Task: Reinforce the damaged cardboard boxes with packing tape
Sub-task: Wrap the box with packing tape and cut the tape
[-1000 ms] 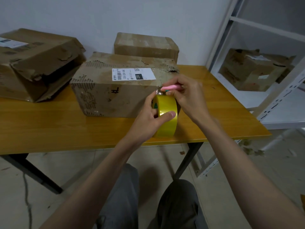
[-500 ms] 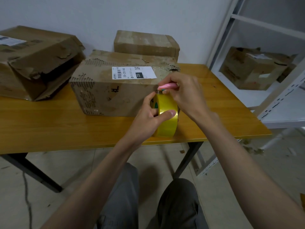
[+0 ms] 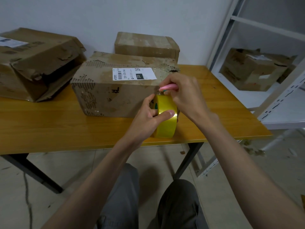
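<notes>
While my left hand grips the yellow tape roll at frame centre, thumb across its face, my right hand pinches a pink cutter just above it, beside the labelled box on the table.

On the worktop we see the labelled box centre, a crushed box left, a small box behind, the tape roll in front at right.

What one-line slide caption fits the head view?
Left hand grips the tape roll while right hand holds a pink cutter beside the labelled box.
</notes>
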`<action>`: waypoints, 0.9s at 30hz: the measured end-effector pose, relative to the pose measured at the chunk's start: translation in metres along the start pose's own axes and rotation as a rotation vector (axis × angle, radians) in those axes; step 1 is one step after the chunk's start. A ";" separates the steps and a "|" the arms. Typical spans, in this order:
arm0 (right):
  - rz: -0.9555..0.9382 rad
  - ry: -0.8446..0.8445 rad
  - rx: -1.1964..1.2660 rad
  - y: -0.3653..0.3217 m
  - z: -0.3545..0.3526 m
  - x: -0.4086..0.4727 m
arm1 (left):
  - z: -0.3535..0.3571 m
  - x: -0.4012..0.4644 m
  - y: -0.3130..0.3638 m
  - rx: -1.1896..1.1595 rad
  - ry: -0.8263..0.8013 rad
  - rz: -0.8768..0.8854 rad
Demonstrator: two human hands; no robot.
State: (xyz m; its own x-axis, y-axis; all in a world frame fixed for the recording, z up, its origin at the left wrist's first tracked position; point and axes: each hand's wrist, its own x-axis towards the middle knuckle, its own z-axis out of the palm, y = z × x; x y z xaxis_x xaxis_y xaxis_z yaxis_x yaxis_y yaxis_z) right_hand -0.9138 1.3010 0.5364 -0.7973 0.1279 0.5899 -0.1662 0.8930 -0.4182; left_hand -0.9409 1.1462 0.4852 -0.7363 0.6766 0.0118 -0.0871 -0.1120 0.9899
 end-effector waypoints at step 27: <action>0.040 -0.048 -0.007 0.001 -0.006 0.001 | 0.001 0.002 0.000 -0.012 0.014 0.016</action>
State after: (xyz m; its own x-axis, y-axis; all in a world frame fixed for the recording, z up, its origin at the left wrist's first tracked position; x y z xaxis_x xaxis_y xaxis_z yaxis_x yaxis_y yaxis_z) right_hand -0.9109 1.3043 0.5408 -0.8300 0.1428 0.5392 -0.1301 0.8905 -0.4360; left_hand -0.9416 1.1485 0.4852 -0.7469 0.6644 0.0260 -0.0832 -0.1322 0.9877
